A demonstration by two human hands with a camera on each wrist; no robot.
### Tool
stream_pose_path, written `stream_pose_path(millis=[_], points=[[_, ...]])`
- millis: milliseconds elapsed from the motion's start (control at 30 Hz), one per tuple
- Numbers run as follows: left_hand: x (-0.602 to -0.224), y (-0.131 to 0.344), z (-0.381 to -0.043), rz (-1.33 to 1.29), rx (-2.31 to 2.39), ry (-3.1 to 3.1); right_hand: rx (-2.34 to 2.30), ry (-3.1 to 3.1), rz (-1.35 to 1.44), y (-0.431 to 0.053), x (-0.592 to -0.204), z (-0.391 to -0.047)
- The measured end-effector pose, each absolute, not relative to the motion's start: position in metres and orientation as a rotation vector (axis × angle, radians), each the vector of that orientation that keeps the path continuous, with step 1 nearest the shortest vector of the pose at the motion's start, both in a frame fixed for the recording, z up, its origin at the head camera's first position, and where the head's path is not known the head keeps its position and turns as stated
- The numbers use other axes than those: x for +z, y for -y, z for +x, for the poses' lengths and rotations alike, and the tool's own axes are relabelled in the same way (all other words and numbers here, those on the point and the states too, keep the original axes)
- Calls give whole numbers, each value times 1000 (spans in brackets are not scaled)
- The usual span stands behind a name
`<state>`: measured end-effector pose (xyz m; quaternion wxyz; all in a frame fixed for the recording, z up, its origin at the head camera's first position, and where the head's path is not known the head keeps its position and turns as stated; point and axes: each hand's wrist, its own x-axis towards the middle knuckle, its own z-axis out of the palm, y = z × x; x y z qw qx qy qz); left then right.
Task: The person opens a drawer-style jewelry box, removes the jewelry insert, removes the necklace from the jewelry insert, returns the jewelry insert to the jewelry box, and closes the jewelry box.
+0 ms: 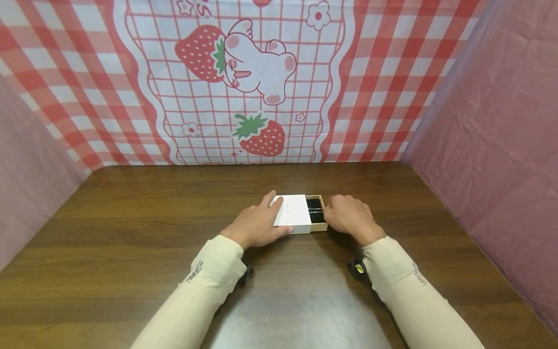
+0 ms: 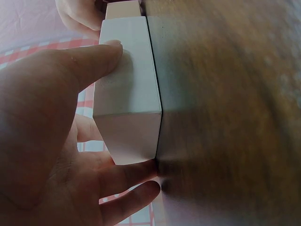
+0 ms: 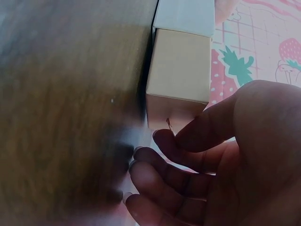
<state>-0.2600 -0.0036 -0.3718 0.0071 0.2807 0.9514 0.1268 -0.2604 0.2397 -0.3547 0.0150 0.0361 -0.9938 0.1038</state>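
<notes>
A white box sleeve (image 1: 293,212) lies on the wooden table, its tan inner drawer (image 1: 320,227) partly out on the right. Inside the drawer, a silvery chain-like strand (image 1: 315,210) crosses a black lining. My left hand (image 1: 258,222) grips the sleeve, with the thumb (image 2: 101,56) against its near side and fingers around its left end and far side. At the drawer's right end, my right hand (image 1: 350,215) pinches a small pull tab (image 3: 169,124) between thumb and forefinger. The remaining right fingers are curled near the tabletop.
The brown wooden table (image 1: 131,271) extends around the box. A red-and-white strawberry-print cloth (image 1: 261,87) hangs behind it. Pink cloth (image 1: 501,145) covers the right side, and more hangs on the left.
</notes>
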Motion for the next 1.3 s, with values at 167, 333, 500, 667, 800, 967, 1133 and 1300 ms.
stream_pose_path(millis=[167, 333, 500, 667, 800, 967, 1133, 1300], points=[[-372, 3, -260, 875, 390, -2972, 325, 3090, 110, -241, -354, -260], [-373, 3, -261, 874, 398, -2973, 327, 3089, 110, -241, -354, -260], [-372, 3, -261, 873, 402, -2971, 329, 3091, 111, -241, -353, -260], [-373, 2, -261, 861, 401, -2968, 331, 3099, 114, -242, -353, -261], [-373, 3, -261, 863, 400, -2968, 333, 3104, 110, -242, -353, -261], [-372, 3, -261, 870, 398, -2972, 344, 3115, 92, -242, -353, -261], [-372, 3, -261, 874, 394, -2973, 354, 3117, 85, -242, -353, -261], [-372, 3, -261, 872, 393, -2974, 364, 3105, 82, -241, -355, -261]])
